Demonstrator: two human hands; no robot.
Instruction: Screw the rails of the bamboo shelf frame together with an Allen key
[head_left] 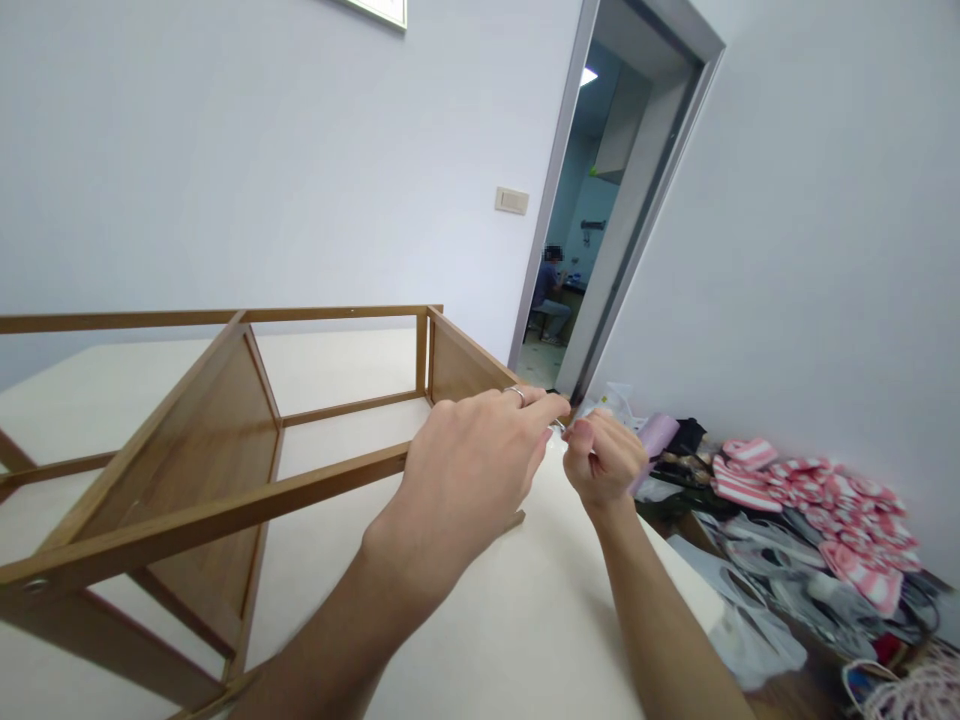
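A brown wooden shelf frame (270, 500) lies on its side on a white surface (570, 610), with panels set between its long rails. My left hand (480, 460), a ring on one finger, is wrapped over the frame's right end; its fingertips are partly hidden. Just beyond that end, my right hand (604, 455) is closed in a fist, thumb toward the left hand. A thin silvery metal rod (558, 426) shows between the two hands and runs into the right fist. Most of the rod is covered, so its exact kind cannot be made out.
On the floor at right lie red-and-white striped cloths (832, 500), plastic bags (757, 630) and a rope bundle (915, 690). Behind stands an open doorway (555, 370), with a seated person (551, 290) in the far room. A light switch (511, 201) is on the wall.
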